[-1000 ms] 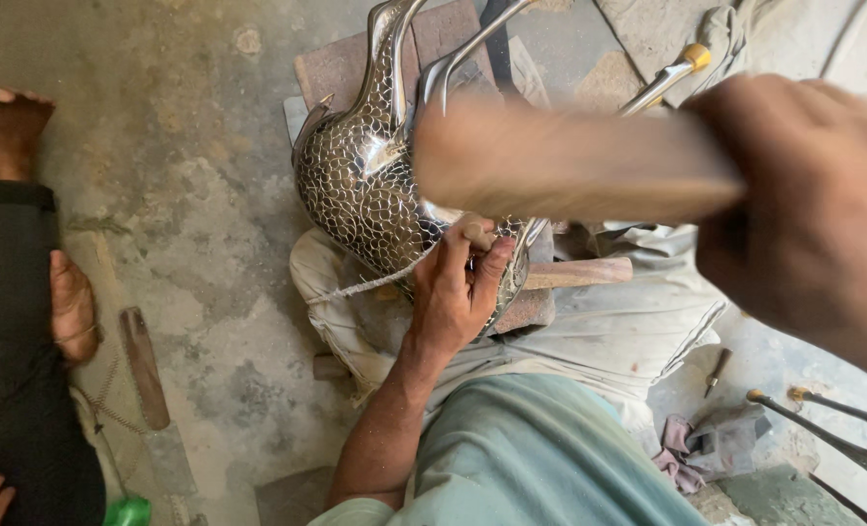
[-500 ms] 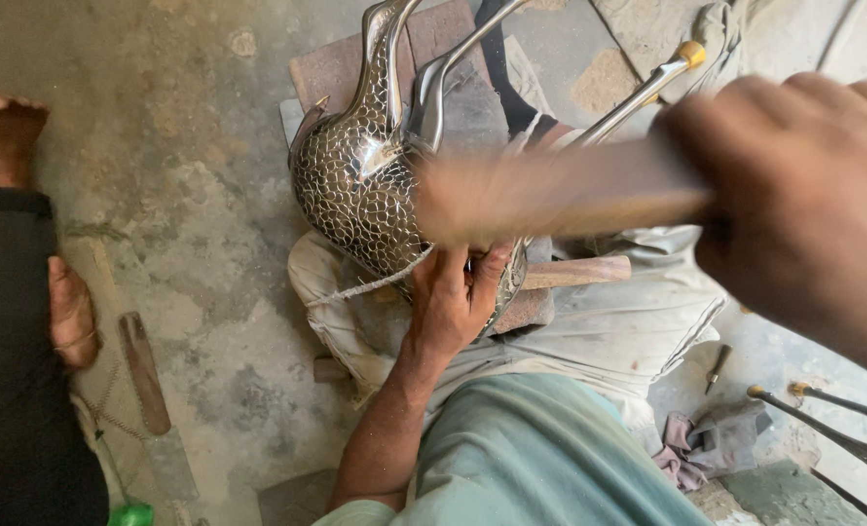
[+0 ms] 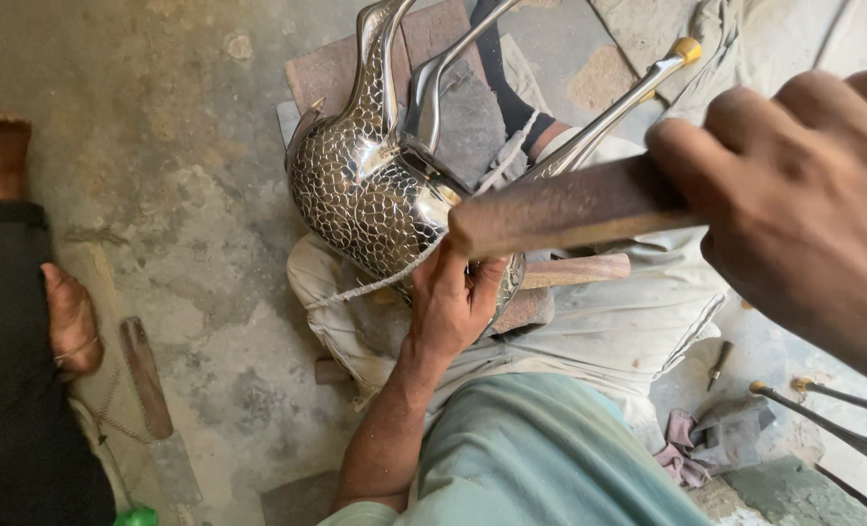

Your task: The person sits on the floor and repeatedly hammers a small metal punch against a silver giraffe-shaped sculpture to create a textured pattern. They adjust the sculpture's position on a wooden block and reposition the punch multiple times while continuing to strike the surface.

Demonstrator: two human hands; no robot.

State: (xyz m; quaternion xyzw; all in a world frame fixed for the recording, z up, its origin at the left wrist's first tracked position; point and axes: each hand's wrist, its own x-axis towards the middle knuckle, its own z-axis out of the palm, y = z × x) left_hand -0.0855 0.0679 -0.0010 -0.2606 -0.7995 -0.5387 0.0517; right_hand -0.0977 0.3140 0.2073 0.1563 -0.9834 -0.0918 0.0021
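Metal pitcher (image 3: pixel 370 190), shiny with a scale-like pattern, lies tilted on a cloth-covered lap above the concrete floor (image 3: pixel 190 234). Left hand (image 3: pixel 453 297) presses against its lower body, fingers (image 3: pixel 482 282) spread and curved on the surface. Right hand (image 3: pixel 803 205) has fingers wrapped tight around a wooden handle (image 3: pixel 560 209), raised near the camera.

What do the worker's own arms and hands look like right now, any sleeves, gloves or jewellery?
Both hands are bare: no gloves, rings or watch visible. The left hand has an uncovered forearm up to the elbow, where a pale green shirt begins. The right hand fills the view close up and blurred, its wrist out of frame.
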